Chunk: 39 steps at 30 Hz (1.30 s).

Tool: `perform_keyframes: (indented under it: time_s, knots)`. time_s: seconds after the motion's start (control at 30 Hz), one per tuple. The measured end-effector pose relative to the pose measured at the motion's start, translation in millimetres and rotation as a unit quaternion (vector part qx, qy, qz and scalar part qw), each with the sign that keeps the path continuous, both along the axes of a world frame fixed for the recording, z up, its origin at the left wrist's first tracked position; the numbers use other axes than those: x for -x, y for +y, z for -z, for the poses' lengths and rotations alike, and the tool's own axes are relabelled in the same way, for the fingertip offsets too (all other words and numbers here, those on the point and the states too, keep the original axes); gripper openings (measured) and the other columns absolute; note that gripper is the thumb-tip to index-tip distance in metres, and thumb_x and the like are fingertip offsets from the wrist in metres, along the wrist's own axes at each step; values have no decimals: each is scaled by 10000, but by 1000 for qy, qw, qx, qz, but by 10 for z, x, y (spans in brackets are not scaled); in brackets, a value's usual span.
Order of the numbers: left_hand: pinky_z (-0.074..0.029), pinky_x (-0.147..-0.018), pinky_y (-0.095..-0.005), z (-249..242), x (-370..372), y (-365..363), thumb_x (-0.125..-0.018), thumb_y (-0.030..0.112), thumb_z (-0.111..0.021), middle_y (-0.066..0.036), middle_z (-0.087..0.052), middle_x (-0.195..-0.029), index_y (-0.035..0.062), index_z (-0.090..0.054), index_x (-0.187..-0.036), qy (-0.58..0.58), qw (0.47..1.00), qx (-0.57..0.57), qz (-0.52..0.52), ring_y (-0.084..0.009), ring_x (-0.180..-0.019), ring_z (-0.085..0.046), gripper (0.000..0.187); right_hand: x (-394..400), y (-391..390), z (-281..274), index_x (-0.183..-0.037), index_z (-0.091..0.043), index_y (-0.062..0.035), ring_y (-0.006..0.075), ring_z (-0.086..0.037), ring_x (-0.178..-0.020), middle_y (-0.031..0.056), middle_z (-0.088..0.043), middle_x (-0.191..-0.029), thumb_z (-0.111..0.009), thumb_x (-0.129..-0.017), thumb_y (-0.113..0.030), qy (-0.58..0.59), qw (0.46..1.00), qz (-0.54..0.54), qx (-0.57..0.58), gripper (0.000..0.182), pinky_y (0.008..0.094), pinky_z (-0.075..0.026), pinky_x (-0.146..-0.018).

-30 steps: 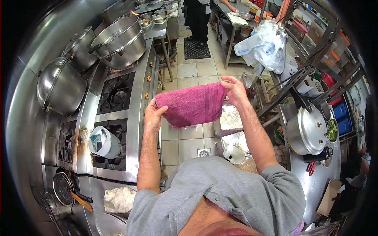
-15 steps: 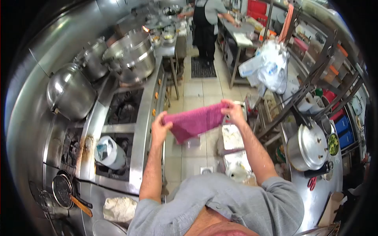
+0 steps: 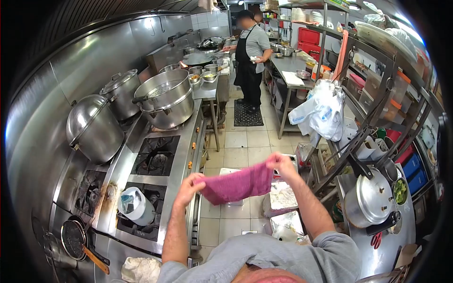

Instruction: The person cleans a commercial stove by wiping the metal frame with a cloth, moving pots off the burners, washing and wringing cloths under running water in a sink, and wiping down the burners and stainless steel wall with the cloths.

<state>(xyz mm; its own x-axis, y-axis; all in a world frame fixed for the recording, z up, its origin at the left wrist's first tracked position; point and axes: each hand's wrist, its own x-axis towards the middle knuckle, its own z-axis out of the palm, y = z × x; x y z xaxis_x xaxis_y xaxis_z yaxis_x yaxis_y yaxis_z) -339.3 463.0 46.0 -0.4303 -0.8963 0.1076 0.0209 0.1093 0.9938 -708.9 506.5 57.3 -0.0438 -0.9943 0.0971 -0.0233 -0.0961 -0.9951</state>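
Observation:
A folded magenta towel (image 3: pixel 238 184) is stretched between my two hands, out in front of my chest and above the tiled floor. My left hand (image 3: pixel 190 187) pinches its left end, fingers closed on the cloth. At the other end, slightly higher, my right hand (image 3: pixel 282 166) grips the upper right corner. The towel's middle sags a little, and its lower edge hangs free. Below and behind it, white-topped containers (image 3: pixel 283 198) stand on the floor, partly covered by my right forearm.
On the left runs a stove (image 3: pixel 155 155) with a large steamer pot (image 3: pixel 165 101) and a white bucket (image 3: pixel 137 206). To the right are a pressure cooker (image 3: pixel 369 198), red scissors (image 3: pixel 376 239) and hanging plastic bags (image 3: pixel 321 111). A co-worker (image 3: pixel 252 56) stands at the aisle's far end.
My view has tilted up, showing more of the far kitchen. The towel stays held at both ends, its right end now raised more steeply. The co-worker's arm has drawn in, holding something white.

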Motion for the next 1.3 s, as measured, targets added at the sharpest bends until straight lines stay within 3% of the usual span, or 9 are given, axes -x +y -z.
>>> perform_keyframes:
  time_s: [0.13,0.23,0.47,0.63,0.77,0.93,1.13,1.2,1.3]
  knots:
    - [-425,-926,-410,-67,161,69,-778,216,-686,-113,-564,-1136,9,-483,-1188,294,938,-166,79,-223,-1041,-551,502,-164,-84,-218,-1121,-525,-30,148,-547,-930,52,-592,-1012,-697,-749,-114,-141,987,-79,-25,418,307,-433,-847]
    - [-429,-940,-408,623,405,416,-738,174,-724,-124,-563,-1142,3,-456,-1220,183,966,-183,-21,-248,-1055,-547,577,-308,51,170,-1264,-440,-10,205,-501,-1114,100,-549,-1182,-731,-711,-84,-91,983,-113,-114,629,334,-383,-970]
    - [-509,-812,-358,1058,348,633,-782,-5,-620,-141,-631,-965,-54,-562,-1018,167,917,-334,-141,-253,-873,-628,248,-398,175,882,-1132,-492,-27,218,-603,-834,125,-600,-958,-671,-739,28,-133,964,62,-220,435,363,-499,-753]
    - [-498,-827,-347,1199,385,694,-703,50,-735,-197,-547,-1110,-22,-382,-1234,60,906,-201,-367,-235,-934,-592,641,-474,-64,824,-1096,-551,-28,177,-573,-881,65,-597,-958,-707,-666,32,-59,965,-104,-231,461,306,-476,-802]
    - [-392,-947,-337,1081,171,856,-641,107,-783,-175,-497,-1172,56,-382,-1295,-88,959,-53,-265,-247,-1080,-493,769,-712,-74,508,-1144,-530,-36,240,-564,-934,77,-583,-954,-787,-559,-23,178,932,-291,-122,639,355,-445,-893]
    - [-399,-935,-357,781,123,1439,-649,145,-757,-200,-389,-1203,103,-502,-1210,-303,942,-40,-138,-329,-1084,-460,618,-907,-238,863,-1075,-621,-99,347,-447,-1097,176,-493,-1066,-808,-553,-221,601,685,-411,18,568,410,-403,-939]
    - [-417,-874,-355,831,-161,1802,-727,303,-682,-135,-466,-1183,83,-678,-813,-474,793,119,-363,-301,-1053,-469,235,-1408,-333,545,-828,-707,-45,332,-573,-901,139,-506,-1227,-714,-654,-195,534,708,-393,243,230,380,-460,-842]
    - [-455,-798,-357,823,-328,1757,-760,331,-643,-112,-582,-1057,70,-679,-783,-418,799,118,-416,-262,-932,-557,265,-1679,-347,584,-864,-692,-8,255,-598,-891,146,-610,-1038,-705,-672,-187,309,850,-422,62,263,347,-466,-818]
    - [-488,-597,-369,703,-432,1578,-818,265,-578,-107,-638,-663,-8,-634,-842,-179,805,-56,-563,-265,-600,-623,280,-2234,-71,660,-969,-620,-32,146,-602,-783,65,-631,-911,-650,-792,-200,107,889,-404,-185,246,277,-476,-723]
